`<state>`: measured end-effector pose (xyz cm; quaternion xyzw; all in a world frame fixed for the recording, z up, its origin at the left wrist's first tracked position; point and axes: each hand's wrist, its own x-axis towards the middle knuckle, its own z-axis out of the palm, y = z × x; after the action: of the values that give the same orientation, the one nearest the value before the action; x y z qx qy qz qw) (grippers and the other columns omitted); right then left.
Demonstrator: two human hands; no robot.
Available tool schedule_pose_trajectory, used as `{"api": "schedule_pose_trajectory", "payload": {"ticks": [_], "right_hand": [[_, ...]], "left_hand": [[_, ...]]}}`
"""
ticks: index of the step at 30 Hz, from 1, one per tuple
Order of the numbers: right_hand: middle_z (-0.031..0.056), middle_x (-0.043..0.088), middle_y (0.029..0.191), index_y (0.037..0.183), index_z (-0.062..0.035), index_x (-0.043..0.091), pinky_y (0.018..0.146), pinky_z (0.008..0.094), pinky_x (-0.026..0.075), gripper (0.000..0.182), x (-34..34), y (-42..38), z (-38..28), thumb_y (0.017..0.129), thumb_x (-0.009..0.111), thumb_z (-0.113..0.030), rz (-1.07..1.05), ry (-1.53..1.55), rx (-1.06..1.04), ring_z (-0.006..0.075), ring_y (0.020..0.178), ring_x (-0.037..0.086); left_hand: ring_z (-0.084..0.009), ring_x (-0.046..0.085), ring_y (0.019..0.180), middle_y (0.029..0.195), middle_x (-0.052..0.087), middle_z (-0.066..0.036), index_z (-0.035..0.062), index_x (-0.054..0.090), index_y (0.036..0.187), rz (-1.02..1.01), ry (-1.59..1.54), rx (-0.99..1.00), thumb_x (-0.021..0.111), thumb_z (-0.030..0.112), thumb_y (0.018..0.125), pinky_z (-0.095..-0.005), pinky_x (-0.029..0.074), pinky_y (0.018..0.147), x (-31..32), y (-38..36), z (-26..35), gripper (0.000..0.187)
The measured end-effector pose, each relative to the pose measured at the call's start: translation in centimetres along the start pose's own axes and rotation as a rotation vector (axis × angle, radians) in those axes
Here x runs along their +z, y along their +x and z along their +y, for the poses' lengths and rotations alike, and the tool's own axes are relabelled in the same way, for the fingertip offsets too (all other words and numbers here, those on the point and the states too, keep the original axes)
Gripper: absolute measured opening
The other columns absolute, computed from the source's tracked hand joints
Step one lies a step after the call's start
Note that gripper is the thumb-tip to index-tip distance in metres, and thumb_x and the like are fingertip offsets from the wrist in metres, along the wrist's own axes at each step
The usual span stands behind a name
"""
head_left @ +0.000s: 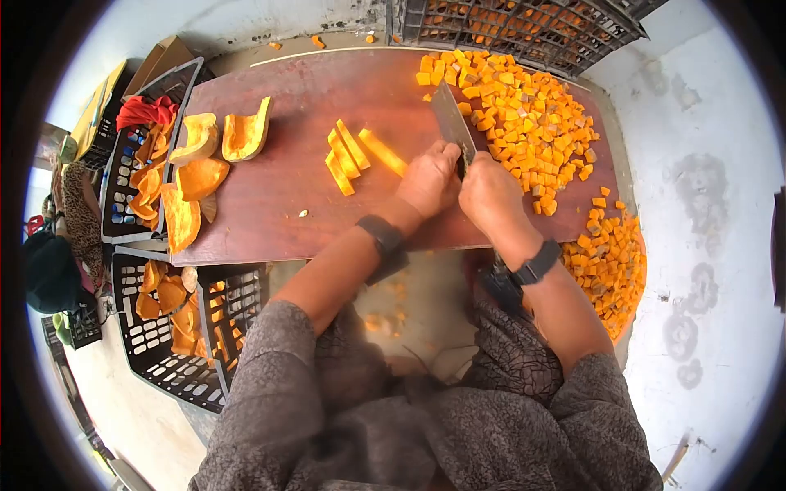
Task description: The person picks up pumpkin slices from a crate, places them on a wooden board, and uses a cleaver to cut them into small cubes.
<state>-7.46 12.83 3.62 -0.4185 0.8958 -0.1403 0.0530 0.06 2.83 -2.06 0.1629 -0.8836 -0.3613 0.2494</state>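
Observation:
A broad-bladed kitchen knife [451, 119] is in my right hand [490, 195], whose fingers are wrapped round its handle. The blade points away from me, between the cut cubes and the strips. My left hand [429, 178] is closed right beside the blade near the handle; what its fingers hold, if anything, is hidden. One pumpkin strip [381, 150] reaches from the left toward that hand. Several shorter pumpkin strips [347, 149] lie farther left on the red-brown board [299, 209]. To the right of the knife spreads a large heap of pumpkin cubes [524, 114].
Large pumpkin pieces [246, 131] lie at the board's left end. Black plastic crates [168, 372] with pumpkin pieces stand at the left. Another crate [512, 29] is at the far side. More cubes [612, 270] are heaped below the board's right end, near a white wall [696, 98].

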Motion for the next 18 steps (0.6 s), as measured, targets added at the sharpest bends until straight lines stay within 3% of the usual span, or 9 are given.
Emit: {"api": "schedule_pose_trajectory", "payload": {"ticks": [7, 9, 13, 18], "right_hand": [[0.0265, 0.065, 0.081, 0.089, 0.0024, 0.057, 0.073, 0.0505, 0.052, 0.014, -0.3, 0.8, 0.1, 0.086, 0.056, -0.011, 0.037, 0.030, 0.024, 0.0441, 0.080, 0.065], [0.0274, 0.065, 0.082, 0.090, 0.0031, 0.057, 0.072, 0.0512, 0.052, 0.015, -1.1, -0.6, 0.3, 0.087, 0.055, -0.012, -0.027, -0.015, -0.008, 0.0446, 0.079, 0.065], [0.0286, 0.065, 0.081, 0.090, 0.0031, 0.057, 0.073, 0.0510, 0.052, 0.016, -1.9, -2.4, 0.0, 0.088, 0.054, -0.012, -0.141, -0.056, 0.030, 0.0448, 0.080, 0.065], [0.0266, 0.066, 0.079, 0.090, 0.0019, 0.056, 0.072, 0.0497, 0.054, 0.012, -0.7, 0.9, -0.4, 0.083, 0.055, -0.008, -0.023, -0.142, -0.023, 0.0426, 0.077, 0.067]], "left_hand": [[-0.0433, 0.061, 0.085, 0.094, 0.058, -0.021, 0.0040, 0.052, 0.095, -0.002, 0.064, 0.001, 0.060, 0.006, 0.075, -0.0495, 0.052, 0.074, 0.5, 0.1, -0.3, 0.021], [-0.0435, 0.061, 0.085, 0.094, 0.058, -0.021, 0.0040, 0.052, 0.096, 0.124, 0.014, -0.052, 0.060, 0.005, 0.075, -0.0497, 0.052, 0.074, 1.0, 0.5, -0.7, 0.023], [-0.0438, 0.060, 0.083, 0.094, 0.057, -0.022, 0.0034, 0.052, 0.096, 0.094, 0.032, -0.057, 0.060, 0.004, 0.074, -0.0498, 0.052, 0.073, 1.0, 0.5, -1.1, 0.023], [-0.0432, 0.060, 0.081, 0.093, 0.056, -0.022, 0.0033, 0.052, 0.091, 0.047, -0.008, 0.016, 0.063, 0.007, 0.077, -0.0501, 0.051, 0.071, 0.6, 0.1, -0.7, 0.018]]}}
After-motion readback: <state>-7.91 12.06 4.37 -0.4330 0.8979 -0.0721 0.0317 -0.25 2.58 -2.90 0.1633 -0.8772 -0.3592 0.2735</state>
